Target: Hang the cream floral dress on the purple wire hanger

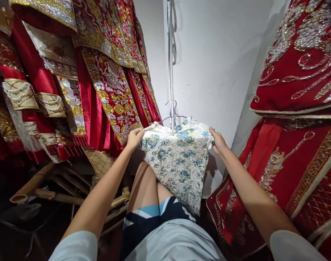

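- Both hands have their grip clamped on the floral top [179, 159]: the left hand [135, 138] pinches one sleeve at the top's ten o'clock, thumb in front, and the right hand [219, 142] pinches the other sleeve at its two o'clock.
- From nine to eleven o'clock of the view, red embroidered garments [111, 85] hang close together, with gold and silver work; two cream cuffs [21, 94] among them carry strings of pearl-like beads.
- At eight o'clock, below those garments, a bamboo frame [36, 181] stands in shadow.
- At six o'clock come the person's bare legs [143, 185], dark blue shorts [138, 226] with light stripes and a pale shirt [173, 243].
- Near the middle, the floral top, white with blue and yellow flowers, is spread between the hands, its lower end tapering toward five o'clock over the shorts.
- At the top's twelve o'clock, a purple hanger [175, 112] shows above the neckline, beside an upright metal strip [170, 54] on the pale wall [214, 58]; I cannot tell whether its hook catches anything.
- From two to four o'clock, more red garments [304, 69] with silver beadwork hang beyond the right hand.
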`<state>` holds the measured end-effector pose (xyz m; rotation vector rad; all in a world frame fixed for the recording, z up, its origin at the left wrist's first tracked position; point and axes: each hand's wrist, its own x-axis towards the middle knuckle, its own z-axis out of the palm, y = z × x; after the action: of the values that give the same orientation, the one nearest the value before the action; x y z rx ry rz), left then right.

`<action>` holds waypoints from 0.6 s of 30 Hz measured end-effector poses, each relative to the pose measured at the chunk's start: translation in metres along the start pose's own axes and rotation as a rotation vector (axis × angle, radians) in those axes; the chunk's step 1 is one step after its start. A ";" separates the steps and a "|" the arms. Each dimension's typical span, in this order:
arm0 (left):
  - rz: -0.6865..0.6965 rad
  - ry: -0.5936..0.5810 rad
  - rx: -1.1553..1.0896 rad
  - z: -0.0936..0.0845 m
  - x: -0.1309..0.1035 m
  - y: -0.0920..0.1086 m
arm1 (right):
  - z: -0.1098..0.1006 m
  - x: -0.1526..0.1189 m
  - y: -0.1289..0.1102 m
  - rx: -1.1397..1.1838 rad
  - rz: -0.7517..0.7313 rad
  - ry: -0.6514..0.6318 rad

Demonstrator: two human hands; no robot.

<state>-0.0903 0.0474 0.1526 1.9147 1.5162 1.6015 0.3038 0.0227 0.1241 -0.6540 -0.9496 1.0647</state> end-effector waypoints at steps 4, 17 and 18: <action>0.033 0.137 -0.026 0.010 0.016 0.026 | 0.003 0.017 -0.030 0.033 0.054 -0.006; 0.546 -0.063 0.376 0.033 -0.020 0.087 | 0.075 -0.134 -0.051 -0.045 -0.283 -0.125; 0.532 -0.065 0.344 0.040 -0.023 0.084 | 0.084 -0.150 -0.051 -0.068 -0.256 -0.299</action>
<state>-0.0083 0.0088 0.1835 2.7126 1.4027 1.5057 0.2247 -0.1352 0.1563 -0.4195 -1.2968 0.9180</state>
